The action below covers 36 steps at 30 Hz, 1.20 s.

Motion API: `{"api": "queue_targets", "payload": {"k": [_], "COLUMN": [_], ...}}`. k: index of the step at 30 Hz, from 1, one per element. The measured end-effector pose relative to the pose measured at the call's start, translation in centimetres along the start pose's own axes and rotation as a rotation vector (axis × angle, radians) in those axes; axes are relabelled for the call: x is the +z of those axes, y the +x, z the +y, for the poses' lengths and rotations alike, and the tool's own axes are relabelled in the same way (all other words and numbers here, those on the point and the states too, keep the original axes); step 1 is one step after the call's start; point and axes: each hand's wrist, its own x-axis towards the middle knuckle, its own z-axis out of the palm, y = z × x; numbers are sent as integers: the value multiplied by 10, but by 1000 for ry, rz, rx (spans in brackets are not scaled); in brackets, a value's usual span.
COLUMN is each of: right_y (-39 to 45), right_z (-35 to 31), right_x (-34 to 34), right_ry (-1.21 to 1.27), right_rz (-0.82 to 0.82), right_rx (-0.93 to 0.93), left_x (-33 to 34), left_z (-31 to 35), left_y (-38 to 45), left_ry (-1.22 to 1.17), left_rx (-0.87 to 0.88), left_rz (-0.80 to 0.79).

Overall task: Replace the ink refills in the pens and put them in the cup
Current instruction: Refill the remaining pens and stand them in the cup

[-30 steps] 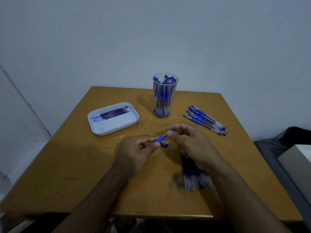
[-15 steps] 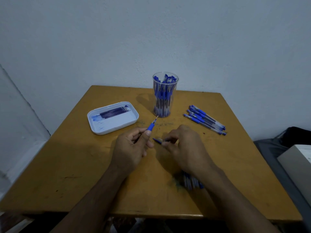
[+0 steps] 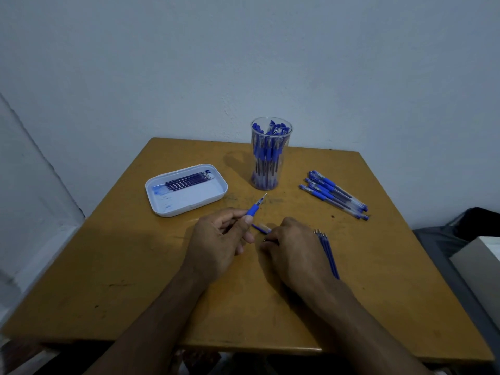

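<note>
My left hand [image 3: 219,239] grips an uncapped blue pen [image 3: 255,208] with its tip pointing up toward the cup. My right hand [image 3: 293,247] rests on the table with curled fingers beside a blue pen cap [image 3: 262,228]; whether it pinches the cap or something else is hidden. A row of blue refills [image 3: 327,250] lies partly under my right hand. The clear cup [image 3: 270,154] at the back holds several blue pens. Several more capped pens [image 3: 335,194] lie to its right.
A white tray [image 3: 189,204] at the left holds several dark refills [image 3: 186,181]. The wooden table [image 3: 135,280] stands against a pale wall. A grey and dark object [image 3: 473,255] sits off the table's right edge.
The cap came off the pen: my left hand swung the pen tip up, my right hand dropped to the table with the cap. The refills beside my right hand are uncovered now.
</note>
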Motion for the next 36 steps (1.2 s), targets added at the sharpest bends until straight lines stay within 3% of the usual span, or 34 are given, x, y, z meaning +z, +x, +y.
{"api": "queue_targets", "payload": {"k": [9,12,13,15,17,18,21,27,32,36], "right_y": [5,2,1,2,0,0,-1,4,5,7], "right_z": [-3,3,6,10,9,8,8,9,11,16], "right_x": [-8,-12,-13,-15,-19,-19,-18,-15,-14,-19], "right_ry": [-41,39,157,655,1134,1210,1183,1328,1460,1447], "right_rz": [-123,15,111,216,109,68,82,318,185,330], "right_rx": [72,18,10,46,118,127,91,134,120,133], "left_x": [0,0,0,0,0,0,1,1,2,1], "left_z": [2,3,4,4,4,3,3,3,3,2], "left_y": [-1,-2,-3,-4,-4,-4,-5,-5,-5,-4], "left_ry": [8,-15,-22,-11,15,26,37,55,75,79], "left_rx": [26,45,54,82,105,112,119,111,96,77], "left_rz": [-12,-23,-32,-52,-71,-79,-100,-91,-91,-91]}}
